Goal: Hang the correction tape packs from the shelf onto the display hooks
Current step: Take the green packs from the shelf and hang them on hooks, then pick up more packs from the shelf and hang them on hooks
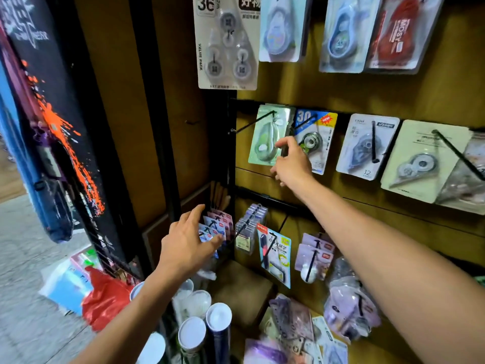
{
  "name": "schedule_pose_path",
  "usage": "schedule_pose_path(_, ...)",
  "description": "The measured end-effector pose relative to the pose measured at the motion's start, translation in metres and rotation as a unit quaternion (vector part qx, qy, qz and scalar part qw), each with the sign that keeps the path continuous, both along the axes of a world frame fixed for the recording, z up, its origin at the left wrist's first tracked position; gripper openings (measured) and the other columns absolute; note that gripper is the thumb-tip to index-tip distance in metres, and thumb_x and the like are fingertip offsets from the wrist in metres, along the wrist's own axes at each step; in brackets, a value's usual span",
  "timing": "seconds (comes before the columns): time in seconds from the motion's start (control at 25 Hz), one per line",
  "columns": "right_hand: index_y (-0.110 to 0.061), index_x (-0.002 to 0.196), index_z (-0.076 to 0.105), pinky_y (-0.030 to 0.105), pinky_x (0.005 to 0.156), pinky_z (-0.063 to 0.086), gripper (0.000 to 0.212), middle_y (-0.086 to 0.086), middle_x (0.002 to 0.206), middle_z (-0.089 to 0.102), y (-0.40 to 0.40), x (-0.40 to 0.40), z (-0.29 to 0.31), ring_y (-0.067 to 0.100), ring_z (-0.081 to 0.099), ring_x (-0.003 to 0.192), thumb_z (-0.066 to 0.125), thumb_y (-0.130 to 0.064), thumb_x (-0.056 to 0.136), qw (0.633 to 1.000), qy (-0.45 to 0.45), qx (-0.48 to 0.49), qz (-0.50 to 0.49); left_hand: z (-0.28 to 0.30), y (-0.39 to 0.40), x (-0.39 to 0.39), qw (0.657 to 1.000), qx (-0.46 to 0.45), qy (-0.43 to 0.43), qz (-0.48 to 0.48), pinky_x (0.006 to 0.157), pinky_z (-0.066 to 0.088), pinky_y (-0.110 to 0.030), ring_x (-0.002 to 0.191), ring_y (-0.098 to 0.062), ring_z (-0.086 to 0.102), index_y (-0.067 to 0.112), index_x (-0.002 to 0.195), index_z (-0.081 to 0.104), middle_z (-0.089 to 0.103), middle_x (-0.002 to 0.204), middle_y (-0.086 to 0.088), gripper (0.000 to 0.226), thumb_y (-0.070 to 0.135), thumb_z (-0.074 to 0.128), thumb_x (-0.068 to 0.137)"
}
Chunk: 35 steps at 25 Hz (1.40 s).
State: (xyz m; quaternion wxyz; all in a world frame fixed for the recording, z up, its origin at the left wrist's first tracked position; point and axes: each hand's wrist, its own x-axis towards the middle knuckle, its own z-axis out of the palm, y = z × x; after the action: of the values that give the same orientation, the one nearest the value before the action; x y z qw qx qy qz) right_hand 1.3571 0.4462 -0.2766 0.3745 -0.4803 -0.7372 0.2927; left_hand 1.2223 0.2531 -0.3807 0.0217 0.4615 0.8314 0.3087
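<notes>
Right hand [290, 160] seemingly pinches green pack's [265, 137] right edge.

Two bare forearms are seen entering from the lower edge of the head view. No sleeve, cuff or glove is worn on either arm within the visible length. The left hand [187, 244] is uncovered; no ring, watch or band is seen on its fingers or wrist. The right hand [292, 164] is likewise uncovered, and its wrist is free of straps or jewellery. Fingernails are short where they can be made out; finer detail is lost to blur. The left forearm is cut off by the lower frame edge, the right forearm by the right edge.
</notes>
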Motion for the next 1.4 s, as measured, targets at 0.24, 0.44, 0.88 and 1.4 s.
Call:
schedule_pose_path(0.24,-0.038,0.145,0.037,0.032,0.097,0.042,0.058,-0.004,0.15,0.043,-0.05,0.065,-0.05,0.022,0.051,0.121,0.059,-0.042,0.091,0.982,-0.17,0.015,0.078,-0.008,-0.001,0.02,0.997,0.041,-0.06,-0.018,0.104,0.041,-0.046,0.13,-0.032,0.045,0.024,0.15,0.03,0.047,0.145,-0.011,0.081,0.041,0.071,0.082)
schedule_pose_path(0.44,-0.037,0.156,0.004,0.046,0.118,0.023,0.093,-0.006,0.166,-0.003,-0.152,0.166,-0.127,0.025,0.006,0.151,0.055,-0.067,0.084,0.889,-0.424,0.078,0.157,-0.017,-0.019,0.058,0.968,0.08,-0.235,-0.029,0.104,0.045,-0.044,0.122,-0.025,0.056,0.025,0.147,0.036,0.054,0.139,-0.007,0.087,0.048,0.076,0.073)
schedule_pose_path(0.88,-0.035,0.155,-0.008,0.045,0.116,0.023,0.108,-0.008,0.164,-0.016,-0.209,0.288,-0.325,0.025,-0.004,0.152,0.053,-0.078,0.078,0.849,-0.482,-0.132,0.172,-0.227,-0.046,0.194,0.95,-0.199,-0.229,-0.073,0.104,0.041,-0.046,0.128,-0.038,0.046,0.023,0.149,0.032,0.048,0.141,-0.015,0.09,0.06,0.062,0.072)
schedule_pose_path(1.4,-0.029,0.157,0.011,0.045,0.117,0.025,0.098,0.003,0.166,0.005,-0.038,0.193,-0.508,0.033,0.018,0.148,0.066,-0.056,0.08,0.871,-0.45,-0.143,0.137,-0.408,0.067,0.171,0.923,-0.303,-0.232,-0.043,0.103,0.041,-0.04,0.127,-0.038,0.048,0.011,0.141,0.042,0.052,0.137,-0.019,0.104,0.072,0.042,0.056)
